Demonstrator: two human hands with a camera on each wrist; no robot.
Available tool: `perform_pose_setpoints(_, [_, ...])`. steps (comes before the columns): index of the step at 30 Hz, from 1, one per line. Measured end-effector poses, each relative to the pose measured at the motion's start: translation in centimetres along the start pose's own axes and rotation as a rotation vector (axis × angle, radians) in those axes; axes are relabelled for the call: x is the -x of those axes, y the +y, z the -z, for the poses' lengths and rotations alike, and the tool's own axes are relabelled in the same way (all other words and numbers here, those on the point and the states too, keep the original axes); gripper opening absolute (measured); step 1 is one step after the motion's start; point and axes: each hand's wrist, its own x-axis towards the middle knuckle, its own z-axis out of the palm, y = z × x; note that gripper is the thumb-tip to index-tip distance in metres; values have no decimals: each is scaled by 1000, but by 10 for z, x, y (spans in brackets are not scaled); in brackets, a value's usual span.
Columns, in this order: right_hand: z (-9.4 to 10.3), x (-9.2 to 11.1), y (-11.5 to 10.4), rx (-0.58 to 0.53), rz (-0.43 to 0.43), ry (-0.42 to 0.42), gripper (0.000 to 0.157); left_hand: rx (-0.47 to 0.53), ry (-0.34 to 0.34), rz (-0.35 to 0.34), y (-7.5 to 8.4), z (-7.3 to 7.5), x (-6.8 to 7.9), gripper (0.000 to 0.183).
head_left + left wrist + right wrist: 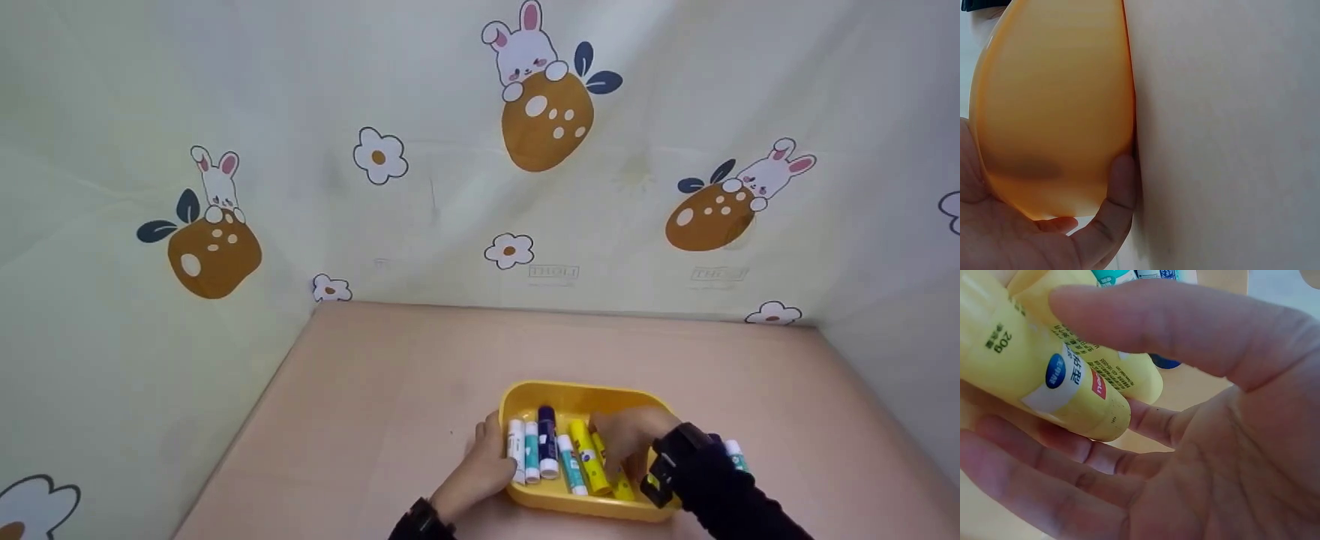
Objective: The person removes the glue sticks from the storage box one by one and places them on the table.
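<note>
Pale walls printed with white rabbits, orange-brown fruits and white flowers, around a smooth pinkish-beige tabletop. On that surface, right of centre, two thick yellow plastic glue sticks side by side at a slant: a left yellow stick and a right yellow stick with a blue oval and a red patch on its label. Reaches over both with bare right hand, thumb across the left yellow stick, other fingers bent behind the right yellow stick and well apart from the thumb; impossible to tell from these views whether clamped on either. Next to them, going leftward: a slim, slanting white-and-teal glue stick, a dark blue cylinder with a white end, a teal tube with white ends and a mostly white tube. Around all these, a shallow, rounded yellow plastic tray. Grips its left end with bare left hand, thumb over the rim, fingers curled against the outer wall. Outside, beyond the right wrist, a white-capped teal stick, partly covered by a black sleeve. Around the left wrist, a black band.
</note>
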Motion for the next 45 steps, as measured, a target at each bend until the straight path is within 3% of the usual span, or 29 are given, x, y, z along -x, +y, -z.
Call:
perform_pose_setpoints(8, [-1, 0, 3, -25, 46, -37, 50, -22, 11, 3, 1, -1, 0, 75])
perform_pose_setpoints(15, [-1, -1, 2, 7, 37, -45, 51, -35, 12, -42, 0, 0, 1, 75])
perform_pose_setpoints(21, [1, 3, 2, 17, 37, -17, 51, -24, 9, -32, 0, 0, 1, 75])
perform_pose_setpoints(30, [7, 16, 2, 65, 137, 21, 49, -21, 17, -28, 0, 1, 1, 73])
perform_pose_setpoints(37, [15, 30, 8, 14, 197, 48, 52, -33, 21, -8, 1, 1, 1, 72])
perform_pose_setpoints(45, [25, 54, 28, -88, 305, 146, 47, -51, 21, -33, 0, 1, 2, 73])
